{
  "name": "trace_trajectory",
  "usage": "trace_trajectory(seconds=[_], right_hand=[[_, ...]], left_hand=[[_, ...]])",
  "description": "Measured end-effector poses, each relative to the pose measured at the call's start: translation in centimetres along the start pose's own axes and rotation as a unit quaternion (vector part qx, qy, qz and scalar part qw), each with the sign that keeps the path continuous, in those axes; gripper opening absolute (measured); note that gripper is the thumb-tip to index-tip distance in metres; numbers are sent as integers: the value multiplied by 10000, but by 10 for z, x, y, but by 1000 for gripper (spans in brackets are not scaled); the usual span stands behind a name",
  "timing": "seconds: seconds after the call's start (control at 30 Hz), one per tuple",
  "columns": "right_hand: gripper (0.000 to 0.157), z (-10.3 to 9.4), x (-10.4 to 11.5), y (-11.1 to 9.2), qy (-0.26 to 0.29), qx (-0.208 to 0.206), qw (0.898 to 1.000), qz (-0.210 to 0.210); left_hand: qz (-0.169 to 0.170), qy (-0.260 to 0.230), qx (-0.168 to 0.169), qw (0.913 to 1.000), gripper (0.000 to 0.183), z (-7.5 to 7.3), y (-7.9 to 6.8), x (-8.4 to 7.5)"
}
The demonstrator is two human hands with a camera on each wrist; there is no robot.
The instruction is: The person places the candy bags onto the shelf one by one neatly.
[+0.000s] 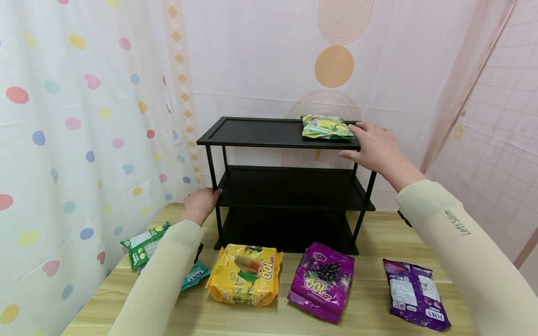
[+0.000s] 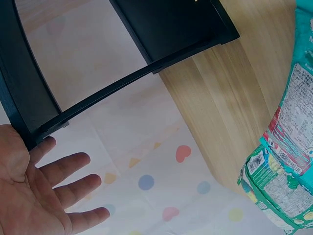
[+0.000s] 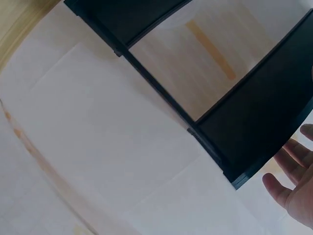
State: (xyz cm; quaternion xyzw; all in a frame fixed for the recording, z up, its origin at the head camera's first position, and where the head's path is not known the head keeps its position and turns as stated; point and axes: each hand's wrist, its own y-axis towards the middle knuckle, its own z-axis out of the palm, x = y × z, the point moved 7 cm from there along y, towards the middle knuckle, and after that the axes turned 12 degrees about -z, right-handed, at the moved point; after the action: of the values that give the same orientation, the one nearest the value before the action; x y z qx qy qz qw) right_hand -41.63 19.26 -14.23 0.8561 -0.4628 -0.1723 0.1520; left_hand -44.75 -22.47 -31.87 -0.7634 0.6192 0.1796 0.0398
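Note:
A black three-tier rack stands on the wooden table. My left hand is at its left side, touching the corner of the middle tier; in the left wrist view its fingers are spread and nearly straight beside the frame. At the right end of the top tier is my right hand, fingers over the corner and thumb lower at the front edge. Right by those fingertips lies a yellow-green snack bag. In the right wrist view relaxed fingers show along the black board's edge, the hand partly cut off.
In front of the rack lie a yellow mango bag and a purple grape bag. Farther right is a dark purple bag. Green bag and teal bag lie left, partly behind my left sleeve. Curtains hang behind and to the left.

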Motion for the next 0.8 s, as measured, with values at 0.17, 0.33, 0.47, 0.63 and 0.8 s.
trace_trajectory(seconds=[0.17, 0.33, 0.47, 0.63, 0.8], right_hand=[[82, -2, -8, -4, 40, -26, 9999, 97], [84, -3, -17, -10, 84, -66, 9997, 221], [85, -5, -24, -15, 121, -135, 9993, 322], [88, -6, -31, -20, 309, -168, 9985, 421], [92, -4, -39, -27, 387, -172, 9979, 497]], left_hand=[[-18, 64, 1, 10000, 50, 1, 0, -1], [2, 41, 8, 10000, 49, 1, 1, 0], [-10, 6, 32, 10000, 49, 0, -1, -1], [5, 19, -13, 10000, 50, -2, -2, -2], [-17, 43, 42, 10000, 50, 0, -1, -1]])
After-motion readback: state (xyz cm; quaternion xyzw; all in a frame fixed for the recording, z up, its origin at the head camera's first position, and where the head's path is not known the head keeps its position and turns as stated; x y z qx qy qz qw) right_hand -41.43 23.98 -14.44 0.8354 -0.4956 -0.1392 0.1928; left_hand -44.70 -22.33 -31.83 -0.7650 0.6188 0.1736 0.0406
